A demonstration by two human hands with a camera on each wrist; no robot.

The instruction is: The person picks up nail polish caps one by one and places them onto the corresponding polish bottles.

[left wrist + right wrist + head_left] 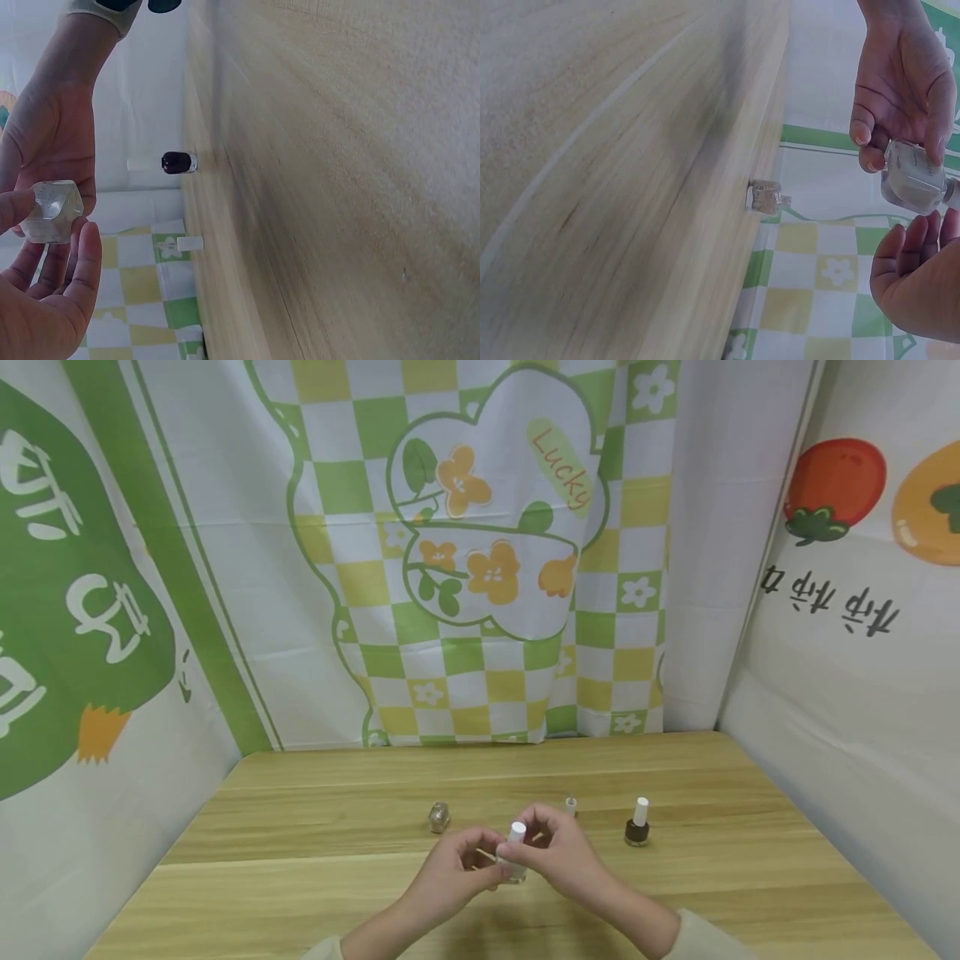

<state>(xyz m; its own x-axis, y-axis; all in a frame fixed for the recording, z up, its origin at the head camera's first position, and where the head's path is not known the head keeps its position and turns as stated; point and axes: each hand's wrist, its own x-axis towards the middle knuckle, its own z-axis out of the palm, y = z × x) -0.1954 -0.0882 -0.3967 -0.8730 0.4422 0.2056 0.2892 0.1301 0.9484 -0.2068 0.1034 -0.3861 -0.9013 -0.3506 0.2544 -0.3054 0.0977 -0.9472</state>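
Note:
Over the table, both hands hold a clear glass nail polish bottle (913, 180) with a white cap (517, 832). The left hand (452, 870) grips the bottle's body from the left side, its thumb along the glass. From the right, the right hand (561, 852) has its thumb and fingers around the upper part, by the cap. In the left wrist view the thick square base of the bottle (57, 206) faces the camera. Part of the bottle is hidden behind the fingers.
A glitter nail polish bottle without its cap (438, 817) stands left of the hands. Behind the right hand a loose white cap (571, 806) stands brush up. Farther right is a dark nail polish bottle (637, 827) with a white cap. Printed cloth hangs around the wooden table (300, 810).

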